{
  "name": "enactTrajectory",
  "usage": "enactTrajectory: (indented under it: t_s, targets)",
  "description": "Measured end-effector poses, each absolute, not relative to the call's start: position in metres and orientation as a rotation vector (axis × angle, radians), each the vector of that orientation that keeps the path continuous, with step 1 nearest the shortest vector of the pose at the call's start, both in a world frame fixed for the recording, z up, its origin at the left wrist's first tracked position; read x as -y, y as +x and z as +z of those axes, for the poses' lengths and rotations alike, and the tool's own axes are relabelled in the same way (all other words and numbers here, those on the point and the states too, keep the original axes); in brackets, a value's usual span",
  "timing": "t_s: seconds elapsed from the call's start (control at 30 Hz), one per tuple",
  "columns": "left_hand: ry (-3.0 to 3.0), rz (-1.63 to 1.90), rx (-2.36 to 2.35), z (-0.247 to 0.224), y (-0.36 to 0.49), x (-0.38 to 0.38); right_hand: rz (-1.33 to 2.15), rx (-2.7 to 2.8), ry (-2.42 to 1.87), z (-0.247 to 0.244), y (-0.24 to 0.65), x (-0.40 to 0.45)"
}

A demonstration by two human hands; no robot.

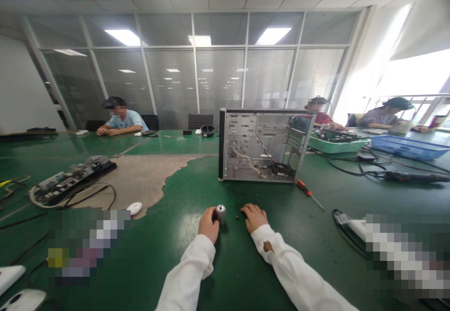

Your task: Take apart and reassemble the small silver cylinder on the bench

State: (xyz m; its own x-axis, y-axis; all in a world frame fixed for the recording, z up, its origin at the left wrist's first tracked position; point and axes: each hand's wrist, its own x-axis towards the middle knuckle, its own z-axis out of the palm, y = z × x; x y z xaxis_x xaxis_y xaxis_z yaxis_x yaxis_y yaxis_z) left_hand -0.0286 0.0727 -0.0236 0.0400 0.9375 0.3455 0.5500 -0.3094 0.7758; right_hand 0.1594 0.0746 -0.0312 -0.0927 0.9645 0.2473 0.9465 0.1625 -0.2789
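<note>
The left hand (210, 226) is clasping a silver cylinder (221, 214). Beside the loosely spread right hand (254, 217), a dark piece (237, 217) is lying separate.

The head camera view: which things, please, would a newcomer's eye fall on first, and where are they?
Probably the open, silver-coloured metal computer case, standing on the green table just right of centre. Next, perhaps, the small silver metal cylinder held by the left hand, in front of the case, with the right hand lying to its right. The ragged grey-brown patch in the table's surface, left of the case, also stands out.
</note>
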Motion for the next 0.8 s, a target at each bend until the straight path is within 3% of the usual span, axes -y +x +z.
enactTrajectory:
  t_s: [0.5, 0.8]
  targets:
    - [1.882, 1.159, -1.525, -0.024, -0.027, -0.075, 0.059, 2.132, -1.792, -0.028, 0.158, -0.073]
    - [1.929, 1.167, -1.498, -0.026, -0.027, -0.075, 0.070, 2.299, -1.396, -0.020, 0.155, -0.062]
